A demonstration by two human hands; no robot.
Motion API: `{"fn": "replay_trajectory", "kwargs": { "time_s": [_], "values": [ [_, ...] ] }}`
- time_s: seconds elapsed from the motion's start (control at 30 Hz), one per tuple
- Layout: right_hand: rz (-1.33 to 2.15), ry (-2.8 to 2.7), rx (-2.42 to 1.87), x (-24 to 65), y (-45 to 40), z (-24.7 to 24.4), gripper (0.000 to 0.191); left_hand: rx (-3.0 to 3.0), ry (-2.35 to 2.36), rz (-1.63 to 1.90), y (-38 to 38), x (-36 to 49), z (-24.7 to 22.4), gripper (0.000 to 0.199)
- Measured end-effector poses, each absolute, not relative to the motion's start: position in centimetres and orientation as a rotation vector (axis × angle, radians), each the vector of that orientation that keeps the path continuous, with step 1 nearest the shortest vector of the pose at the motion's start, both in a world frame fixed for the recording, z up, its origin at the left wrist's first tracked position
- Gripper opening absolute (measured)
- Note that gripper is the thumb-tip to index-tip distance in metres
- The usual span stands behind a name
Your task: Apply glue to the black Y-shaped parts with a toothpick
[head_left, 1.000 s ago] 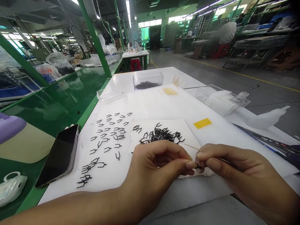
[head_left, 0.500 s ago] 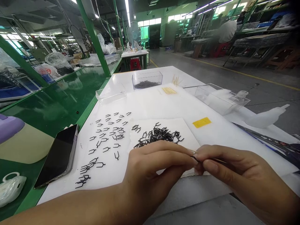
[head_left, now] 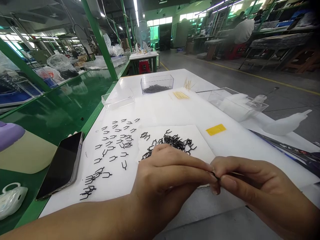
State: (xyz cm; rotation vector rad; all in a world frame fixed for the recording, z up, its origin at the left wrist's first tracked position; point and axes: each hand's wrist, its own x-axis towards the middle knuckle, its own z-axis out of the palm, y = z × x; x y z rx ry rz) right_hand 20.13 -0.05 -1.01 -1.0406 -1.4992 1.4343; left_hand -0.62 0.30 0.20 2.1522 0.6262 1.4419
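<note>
A small black part [head_left: 216, 176] is pinched where my two hands meet; only a short dark piece of it shows, so its full shape is hidden. My left hand [head_left: 172, 176] is closed on one side of it, fingers pressed together. From the right, the thumb and index finger of my right hand [head_left: 245, 183] grip its other side. The thin wooden stick seen earlier at these fingertips is now hidden. Behind my left hand, a pile of black forked pieces [head_left: 175, 141] lies on a white sheet [head_left: 200, 146]. More forked pieces [head_left: 111, 147] are spread out to the left.
A phone [head_left: 61, 163] lies at the table's left edge. Farther back stand a clear box of black pieces [head_left: 157, 88], a clear lid [head_left: 118, 101] and wooden toothpicks [head_left: 181, 95]. A yellow strip [head_left: 216, 129] and a clear tray [head_left: 237, 103] are to the right.
Both hands' fingertips have shifted slightly right and down, with the black part between them. The wooden stick's tip no longer shows. The scattered forked pieces lie as before.
</note>
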Motion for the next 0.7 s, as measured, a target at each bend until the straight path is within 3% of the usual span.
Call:
{"fn": "replay_trajectory", "kwargs": {
  "time_s": [0.3,0.7],
  "values": [
    [1.494,-1.418,-1.061,20.03,-0.16,-1.05,0.005,2.184,0.664,1.454,0.36,-0.53,0.37,0.009],
    [1.516,-1.392,-1.078,19.80,-0.16,-0.91,0.008,2.228,0.715,1.397,0.20,-0.91,0.22,0.012]
  ]
}}
